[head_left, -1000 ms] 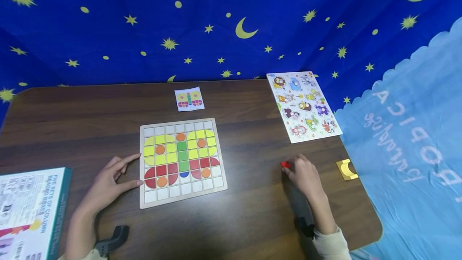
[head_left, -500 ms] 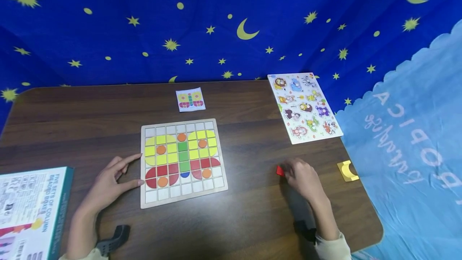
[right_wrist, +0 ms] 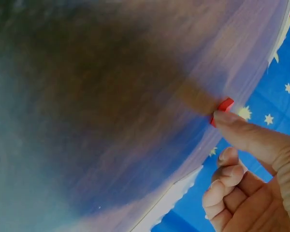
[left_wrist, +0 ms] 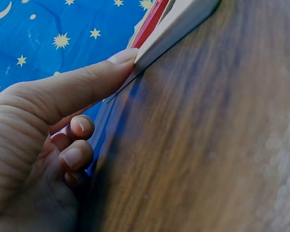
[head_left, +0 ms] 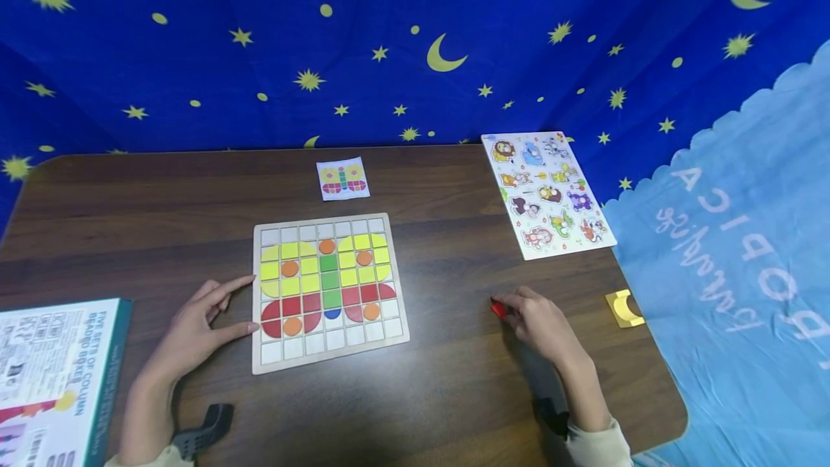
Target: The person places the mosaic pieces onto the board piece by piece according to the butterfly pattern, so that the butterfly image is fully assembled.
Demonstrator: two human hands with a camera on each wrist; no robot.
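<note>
Between thumb and fingers my right hand (head_left: 541,323) pinches a small red tile (head_left: 498,308), right of the board. In the right wrist view the red tile (right_wrist: 225,105) shows at the thumb tip, and the other fingers curl below. My left hand (head_left: 194,330) touches the left edge of a square-celled puzzle board (head_left: 266,362) with extended thumb and index finger. Its remaining fingers are curled in. Yellow, red, green, orange and blue tiles form a butterfly on the board. A picture card (head_left: 344,193) behind the board shows a similar butterfly.
An animal puzzle board (head_left: 528,218) lies at the back right. A yellow tile with a curved cutout (head_left: 616,306) sits by the table's right edge. At the left stands a printed box (head_left: 58,380). Dark wood table (head_left: 447,265) separates the board from my right hand.
My right hand has shifted slightly left and toward me with the red tile, whose angle in the fingers has changed. My left hand stays at the board's edge.
</note>
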